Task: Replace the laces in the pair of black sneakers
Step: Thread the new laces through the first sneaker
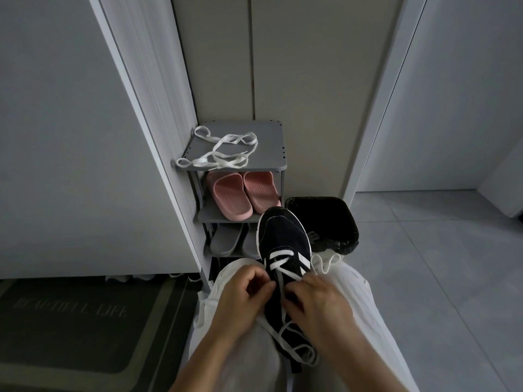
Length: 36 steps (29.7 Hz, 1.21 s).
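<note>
A black sneaker (283,239) with white side stripes rests between my knees, toe pointing away. A white lace (278,263) crosses its lowest eyelets, and its loose ends trail down over the tongue and my lap. My left hand (240,295) pinches the lace at the sneaker's left edge. My right hand (319,301) grips the lace at the right edge, fingers curled over the eyelet row. Another loose white lace (220,152) lies tangled on top of the grey shoe rack (271,142). The second sneaker is out of sight.
Pink slippers (243,193) fill the rack's middle shelf, grey slippers (226,241) the one below. A black lined bin (334,222) stands right of the rack. A dark doormat (76,321) lies at lower left. White cabinet panels rise behind; pale floor tiles spread right.
</note>
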Motion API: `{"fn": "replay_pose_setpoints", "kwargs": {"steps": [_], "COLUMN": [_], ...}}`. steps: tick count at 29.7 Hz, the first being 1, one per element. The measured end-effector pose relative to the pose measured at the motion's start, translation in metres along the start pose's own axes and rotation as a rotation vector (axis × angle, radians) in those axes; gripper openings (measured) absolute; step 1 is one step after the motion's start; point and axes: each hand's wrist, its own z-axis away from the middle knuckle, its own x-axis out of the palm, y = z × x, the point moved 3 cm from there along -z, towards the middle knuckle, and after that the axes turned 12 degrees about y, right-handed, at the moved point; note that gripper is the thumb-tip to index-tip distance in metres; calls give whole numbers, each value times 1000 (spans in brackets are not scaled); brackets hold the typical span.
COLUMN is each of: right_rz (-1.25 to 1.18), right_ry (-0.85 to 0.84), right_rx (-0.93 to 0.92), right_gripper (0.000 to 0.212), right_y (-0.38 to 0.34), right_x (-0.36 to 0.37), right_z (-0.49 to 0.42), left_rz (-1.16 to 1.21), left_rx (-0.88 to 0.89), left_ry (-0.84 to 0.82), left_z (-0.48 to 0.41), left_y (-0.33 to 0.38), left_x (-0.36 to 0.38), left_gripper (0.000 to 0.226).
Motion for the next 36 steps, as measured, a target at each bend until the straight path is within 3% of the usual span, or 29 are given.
{"fn": "replay_pose_setpoints", "kwargs": {"steps": [5, 8, 11, 13, 16, 22, 26, 29, 31, 34, 36], "right_rz": [303, 310, 164, 91, -82, -480, -449, -120, 16, -106, -201], "right_ry": [8, -1, -56, -91, -78, -147, -200, 54, 71, -80, -60], "right_rx": [66, 94, 162, 260, 346, 539, 520, 274, 231, 333, 359], "right_gripper": [32, 33, 31, 14, 7, 11, 7, 12, 14, 4, 3], "right_y": [-20, -16, -10, -9, -6, -6, 2, 8, 10, 13, 13], "right_x": [21, 28, 26, 16, 5, -7, -8, -15, -17, -25, -30], "right_z": [3, 1, 0, -2, 1, -1, 3, -4, -9, -14, -16], "left_rz": [-32, -15, -2, 2, 25, 97, 225, 228, 236, 238, 202], "left_rx": [-7, 0, -9, -4, -22, -271, -465, -521, -534, -520, -491], "left_ry": [-17, -19, -36, -37, -29, -80, -122, -146, -130, -129, -141], "left_z": [2, 1, 1, 2, 3, 10, 5, 6, 7, 9, 9], "left_y": [-1, -3, -4, -3, 2, 27, 30, 28, 28, 31, 33], "left_x": [3, 2, 2, 1, -2, 7, 7, 9, 10, 9, 8], "left_gripper": [16, 13, 22, 15, 9, 42, 25, 17, 16, 14, 16]}}
